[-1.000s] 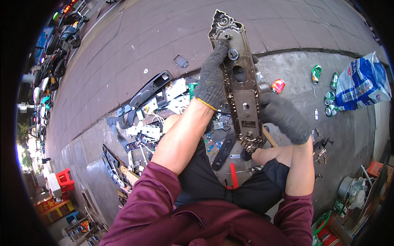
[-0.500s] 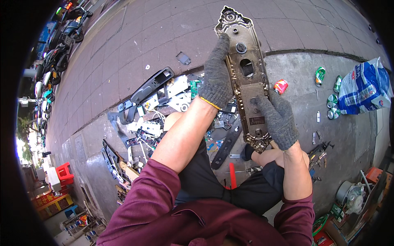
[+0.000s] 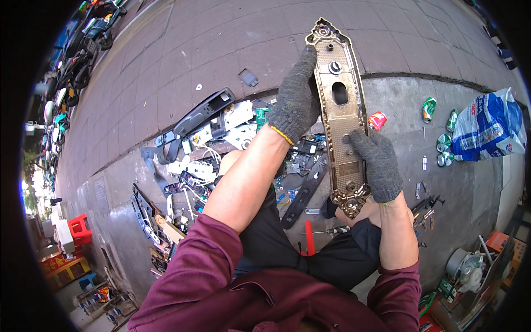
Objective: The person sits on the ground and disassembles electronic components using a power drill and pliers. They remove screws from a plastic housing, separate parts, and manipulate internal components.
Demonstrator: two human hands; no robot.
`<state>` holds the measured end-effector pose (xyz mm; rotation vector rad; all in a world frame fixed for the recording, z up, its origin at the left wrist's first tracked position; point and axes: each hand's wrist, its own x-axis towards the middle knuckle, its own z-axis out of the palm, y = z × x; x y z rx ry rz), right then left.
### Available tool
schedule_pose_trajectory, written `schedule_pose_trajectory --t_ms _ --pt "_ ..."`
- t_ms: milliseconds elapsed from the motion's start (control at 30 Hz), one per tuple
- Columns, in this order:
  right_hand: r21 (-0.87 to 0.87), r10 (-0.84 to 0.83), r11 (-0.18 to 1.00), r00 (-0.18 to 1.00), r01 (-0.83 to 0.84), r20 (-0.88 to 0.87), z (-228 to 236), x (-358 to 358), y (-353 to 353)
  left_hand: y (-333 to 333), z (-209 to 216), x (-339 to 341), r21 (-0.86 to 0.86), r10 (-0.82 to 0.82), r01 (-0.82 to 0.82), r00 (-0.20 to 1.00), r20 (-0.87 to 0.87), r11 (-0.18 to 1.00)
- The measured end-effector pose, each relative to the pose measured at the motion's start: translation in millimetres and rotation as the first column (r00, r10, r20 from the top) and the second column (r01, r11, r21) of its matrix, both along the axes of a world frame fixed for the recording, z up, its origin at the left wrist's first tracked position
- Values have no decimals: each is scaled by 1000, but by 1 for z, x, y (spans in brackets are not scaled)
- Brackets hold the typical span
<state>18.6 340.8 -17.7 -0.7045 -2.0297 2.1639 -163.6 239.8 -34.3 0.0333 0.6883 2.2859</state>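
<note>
In front of me I hold up a long bronze-coloured door lock plate (image 3: pixel 347 117) with ornate pointed ends, an oval hole and small posts on its textured hollow face. My left hand (image 3: pixel 294 105), in a grey knitted glove, grips the plate's upper left edge; its fingers are mostly hidden behind the metal. Lower down, my gloved right hand (image 3: pixel 379 166) clasps the right edge, its thumb lying across the face. Below the plate, a dark elongated handle plate (image 3: pixel 305 192) and a red-handled tool (image 3: pixel 310 237) lie by my legs.
A heap of circuit boards and white plastic parts (image 3: pixel 207 166) spreads at left, beside a black handset-like casing (image 3: pixel 204 112). On the right are crushed cans (image 3: pixel 429 109), a red can (image 3: pixel 377 120) and a blue-and-white bag (image 3: pixel 489 127). Parked motorbikes (image 3: pixel 72 83) line the far left.
The lock plate has shifted slightly right and down in view, and its face has tilted to catch more light. Both hands keep their hold on it.
</note>
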Motion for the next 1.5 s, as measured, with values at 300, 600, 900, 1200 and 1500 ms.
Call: schedule_pose_trajectory --t_ms 300,600,900,1200,1500 --pt "-112 -4 994 998 11 64 -3 -1 -1 -5 -7 -4 -66 19 -26 995 -94 997" --pt "-21 54 998 993 -52 104 5 -3 -5 -5 8 7 -65 72 -81 989 -131 995" --pt "335 257 908 966 -250 27 -9 2 4 -7 9 3 -81 143 -152 984 -108 985" --pt "624 393 739 914 -252 -96 -22 3 9 -9 4 5 -143 154 -173 978 -137 974" --pt "757 369 635 921 -155 -121 -25 5 13 -21 -5 -3 -332 -31 -175 845 -533 927"
